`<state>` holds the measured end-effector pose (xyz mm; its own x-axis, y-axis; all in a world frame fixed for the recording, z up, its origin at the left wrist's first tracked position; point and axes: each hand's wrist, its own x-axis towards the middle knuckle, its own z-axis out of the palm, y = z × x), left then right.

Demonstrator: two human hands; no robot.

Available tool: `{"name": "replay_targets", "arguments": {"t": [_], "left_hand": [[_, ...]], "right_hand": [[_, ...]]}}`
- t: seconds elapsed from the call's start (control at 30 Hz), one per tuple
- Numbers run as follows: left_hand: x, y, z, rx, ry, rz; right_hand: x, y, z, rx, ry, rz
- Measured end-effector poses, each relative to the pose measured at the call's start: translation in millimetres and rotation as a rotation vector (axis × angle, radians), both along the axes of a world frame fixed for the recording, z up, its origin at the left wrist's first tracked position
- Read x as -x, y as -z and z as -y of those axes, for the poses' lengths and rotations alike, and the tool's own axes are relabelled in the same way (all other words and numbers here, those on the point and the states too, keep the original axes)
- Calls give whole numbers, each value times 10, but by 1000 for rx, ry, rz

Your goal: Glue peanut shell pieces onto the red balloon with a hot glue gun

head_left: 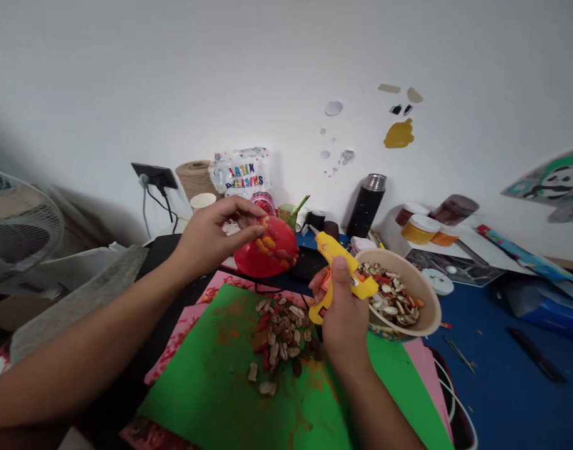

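Observed from beside the table. Largest item: a green sheet, stained brown in patches, spread as the working surface. At its right stands a pale bowl of shell pieces, within easy reach. Beyond the sheet's far edge is the red balloon, shell pieces on its upper right side; whether it rests on anything cannot be determined.

The left hand has thumb and fingers bent at the balloon's upper left; whether they pinch it or merely press could not be established. A light, steady hold is advised, since hard pressure may roll or burst it.

The right hand is wrapped round a yellow glue gun, its nozzle pointed towards the balloon but apart from it. Recommended: small dabs, hot tip clear of the rubber and the left fingers.

Loose shells lie heaped mid-sheet; in my judgement, curved ones should seat best.
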<state>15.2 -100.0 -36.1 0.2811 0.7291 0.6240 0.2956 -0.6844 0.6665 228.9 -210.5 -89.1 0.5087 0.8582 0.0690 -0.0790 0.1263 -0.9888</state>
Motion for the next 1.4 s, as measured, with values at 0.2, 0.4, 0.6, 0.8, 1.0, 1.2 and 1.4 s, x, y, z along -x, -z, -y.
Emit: {"name": "replay_targets", "arguments": {"t": [0.2, 0.4, 0.6, 0.8, 1.0, 1.2, 1.4], "left_hand": [[-192, -171, -147, -308, 182, -556], [-378, -207, -245, -412, 205, -805], [-406, -175, -299, -492, 202, -885], [-428, -191, -244, -519, 187, -951], [-449, -147, -266, -578, 171, -1000], [-451, -154, -267, -657, 135, -1102], [-464, -154, -269, -606, 177, -1054]], "right_hand": [[-10, -26, 0, -19, 31, -48], [-8, -44, 7, -22, 3, -27], [2, -103, 6, -23, -25, -53], [20, -82, 7, -66, -41, -69], [17, -40, 6, -85, -44, -23], [10, -25, 15, -108, -44, 28], [10, -33, 25, -118, -49, 37]]}}
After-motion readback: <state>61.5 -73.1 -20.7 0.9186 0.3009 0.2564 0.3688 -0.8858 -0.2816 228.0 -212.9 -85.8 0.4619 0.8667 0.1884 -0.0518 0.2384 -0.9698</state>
